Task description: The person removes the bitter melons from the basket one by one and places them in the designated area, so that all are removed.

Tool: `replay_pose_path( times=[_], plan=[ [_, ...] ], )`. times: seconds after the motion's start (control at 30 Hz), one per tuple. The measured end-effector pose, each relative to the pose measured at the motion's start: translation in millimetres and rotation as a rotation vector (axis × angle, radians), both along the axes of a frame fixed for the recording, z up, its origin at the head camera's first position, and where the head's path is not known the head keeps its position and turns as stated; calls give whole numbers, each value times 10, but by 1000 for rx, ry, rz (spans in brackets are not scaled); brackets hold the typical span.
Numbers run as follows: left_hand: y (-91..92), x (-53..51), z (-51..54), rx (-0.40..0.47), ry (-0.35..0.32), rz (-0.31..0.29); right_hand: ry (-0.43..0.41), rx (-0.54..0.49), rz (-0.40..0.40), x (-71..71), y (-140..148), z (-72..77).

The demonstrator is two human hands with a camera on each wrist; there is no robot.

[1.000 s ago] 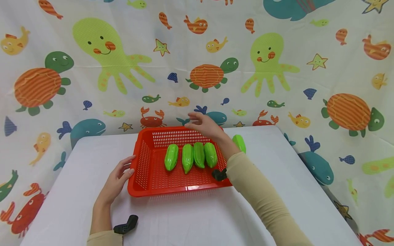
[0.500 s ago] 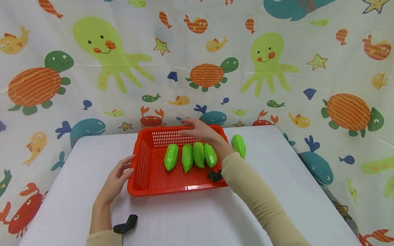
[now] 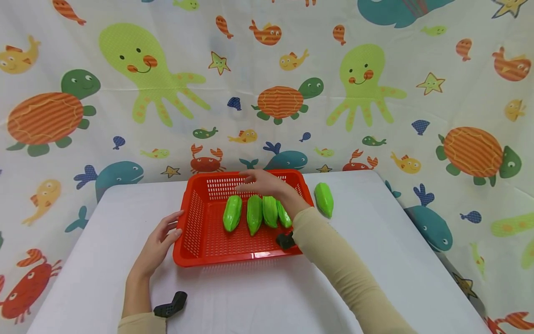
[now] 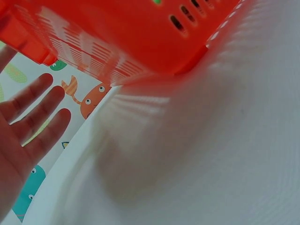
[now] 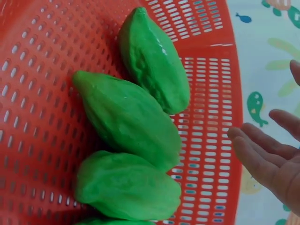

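A red perforated plastic basket (image 3: 246,256) sits on a white-covered table. Inside it several glossy green ridged fruits, elongated with tapered ends, lie in a row; the leftmost fruit (image 3: 232,213) is slightly apart. My left hand (image 3: 154,248) is at the basket's left rim with fingertips against it, fingers extended in the left wrist view. Over the basket's back right part is my right hand (image 3: 267,183), holding nothing, its fingers pointing left. The right wrist view shows this hand (image 5: 276,161) beside the back rim, apart from the fruits. My right forearm partly hides the rightmost fruit (image 3: 284,216).
Another green fruit (image 3: 324,200) lies on the table, just right of the basket. Black wrist-worn devices hang by my left wrist (image 3: 171,306) and right wrist (image 3: 286,240). A curtain (image 3: 275,55) printed with sea animals stands behind the table.
My right hand has moved left and lower over the basket, uncovering the fruit on the table. My left hand, the basket and the fruits have stayed put.
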State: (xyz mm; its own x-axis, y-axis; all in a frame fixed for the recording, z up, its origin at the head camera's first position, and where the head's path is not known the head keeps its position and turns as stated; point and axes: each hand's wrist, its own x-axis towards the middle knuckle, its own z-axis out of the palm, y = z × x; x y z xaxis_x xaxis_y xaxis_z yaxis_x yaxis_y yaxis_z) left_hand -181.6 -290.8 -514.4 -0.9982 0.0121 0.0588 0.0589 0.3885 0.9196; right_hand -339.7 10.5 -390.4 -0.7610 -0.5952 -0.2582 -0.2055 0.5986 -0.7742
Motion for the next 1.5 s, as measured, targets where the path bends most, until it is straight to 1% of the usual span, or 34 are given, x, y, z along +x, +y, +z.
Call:
replay_pose_path(
  times=[0.13, 0.23, 0.57, 0.73, 0.87, 1.0, 1.13, 1.27, 1.5],
  plan=[
    [2, 3, -1, -2, 0, -1, -26, 9, -21, -3, -25, -43],
    [3, 5, 3, -1, -2, 1, -24, 12, -30, -9, -44, -64],
    [7, 5, 3, -10, 1, 4, -23, 37, 0, -48, -117, -136],
    [20, 17, 19, -8, 6, 3, -31, 58, 2, -81, -158, -201],
    [28, 31, 38, -11, 6, 2, -26, 72, 13, -82, -192, -218],
    [29, 32, 45, -14, -2, 5, -4, 114, 29, -84, -229, -231],
    [11, 16, 20, -18, -3, 8, 21, 179, 73, -87, -273, -242],
    [2, 5, -3, -10, 6, 3, 19, 219, 111, -67, -297, -233],
    [24, 22, 27, -4, 7, -1, -2, 273, 126, -28, -333, -239]
  ],
)
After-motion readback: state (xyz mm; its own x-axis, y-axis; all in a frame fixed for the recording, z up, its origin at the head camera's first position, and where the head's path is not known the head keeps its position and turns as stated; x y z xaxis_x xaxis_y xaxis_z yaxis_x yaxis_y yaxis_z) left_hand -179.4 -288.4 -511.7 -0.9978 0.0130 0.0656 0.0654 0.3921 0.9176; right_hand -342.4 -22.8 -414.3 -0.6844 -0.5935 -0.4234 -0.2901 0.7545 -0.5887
